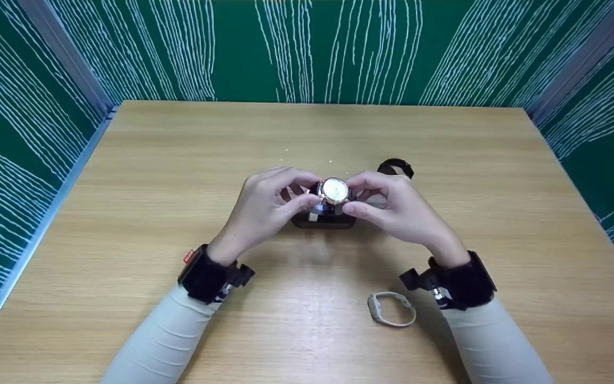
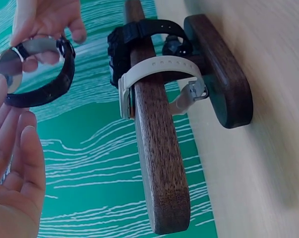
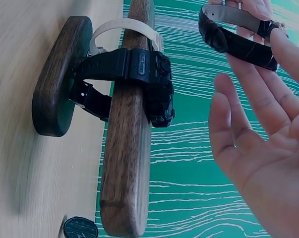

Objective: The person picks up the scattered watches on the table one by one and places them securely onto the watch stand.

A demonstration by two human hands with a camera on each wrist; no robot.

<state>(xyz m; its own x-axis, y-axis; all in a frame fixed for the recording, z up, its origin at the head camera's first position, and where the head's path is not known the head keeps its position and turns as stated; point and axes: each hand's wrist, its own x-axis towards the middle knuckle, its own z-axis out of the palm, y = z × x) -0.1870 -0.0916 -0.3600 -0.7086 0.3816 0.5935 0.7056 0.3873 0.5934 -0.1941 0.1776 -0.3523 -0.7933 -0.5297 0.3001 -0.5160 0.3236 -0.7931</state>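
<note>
A wristwatch (image 1: 335,190) with a pale dial, a gold-toned case and a black strap is raised between both hands. My left hand (image 1: 272,200) pinches it at one side with thumb and fingers, and my right hand (image 1: 392,205) grips the opposite side. In both wrist views its strap (image 3: 238,47) is fastened into a loop. Close by is a dark wooden watch stand (image 2: 161,163), a bar on an upright with a rounded base. A chunky black watch (image 3: 159,99) and a white-strapped watch (image 2: 159,67) hang side by side around the bar.
A black watch (image 1: 396,166) lies on the wooden table (image 1: 179,144) behind the right hand. A pale watch (image 1: 392,309) with its band looped lies nearer the front, by the right wrist. Green walls (image 1: 237,53) with white streaks border the table.
</note>
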